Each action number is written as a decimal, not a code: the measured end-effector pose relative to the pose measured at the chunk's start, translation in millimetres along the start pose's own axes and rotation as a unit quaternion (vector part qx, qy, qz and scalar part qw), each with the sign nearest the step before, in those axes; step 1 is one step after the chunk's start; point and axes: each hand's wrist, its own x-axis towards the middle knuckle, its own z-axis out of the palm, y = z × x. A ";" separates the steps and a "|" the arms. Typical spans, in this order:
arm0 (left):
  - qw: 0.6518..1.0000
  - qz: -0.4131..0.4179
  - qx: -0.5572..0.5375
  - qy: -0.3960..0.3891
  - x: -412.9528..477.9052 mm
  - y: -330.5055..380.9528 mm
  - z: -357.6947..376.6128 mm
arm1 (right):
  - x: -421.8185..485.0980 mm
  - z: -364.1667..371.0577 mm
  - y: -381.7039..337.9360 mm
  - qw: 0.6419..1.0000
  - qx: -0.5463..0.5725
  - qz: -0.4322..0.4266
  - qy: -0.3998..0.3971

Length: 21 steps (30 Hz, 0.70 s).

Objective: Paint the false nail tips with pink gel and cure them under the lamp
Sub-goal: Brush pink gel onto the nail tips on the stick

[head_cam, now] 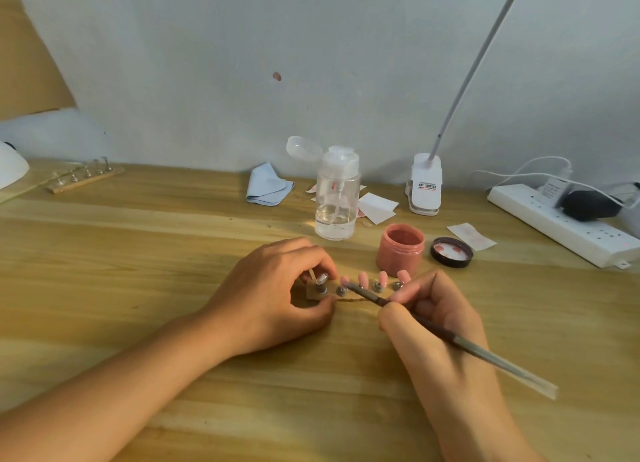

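A small wooden strip (313, 293) with several false nail tips on metal stands lies in the middle of the table. The tips to the right (382, 277) are pink; the leftmost tip (322, 279) looks clear. My left hand (273, 295) pinches the strip's left end between thumb and fingers. My right hand (429, 318) grips a long brush (450, 333) like a pen, and its bristle end touches the second tip (345, 281). Just behind the strip stands an open jar of pink gel (400, 250). A white curing lamp (8, 165) is partly visible at the far left edge.
The jar's black lid (451, 252) lies beside the jar. Behind are a clear pump bottle (336, 198), a blue cloth (268, 184), paper wipes (377, 207), a clip lamp (424, 184) and a power strip (561, 224). A second strip of clear tips (85, 179) lies at the back left.
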 end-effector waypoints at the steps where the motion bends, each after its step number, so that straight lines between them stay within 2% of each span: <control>1: 1.000 -0.001 0.001 0.001 0.1 -0.1 0.2 | 0.4 -0.2 1.1 1.000 -0.003 -0.001 0.007; 21: 1.000 0.000 0.004 0.001 -0.5 -0.4 0.5 | 3.2 -4.0 8.5 0.999 -0.031 -0.040 0.000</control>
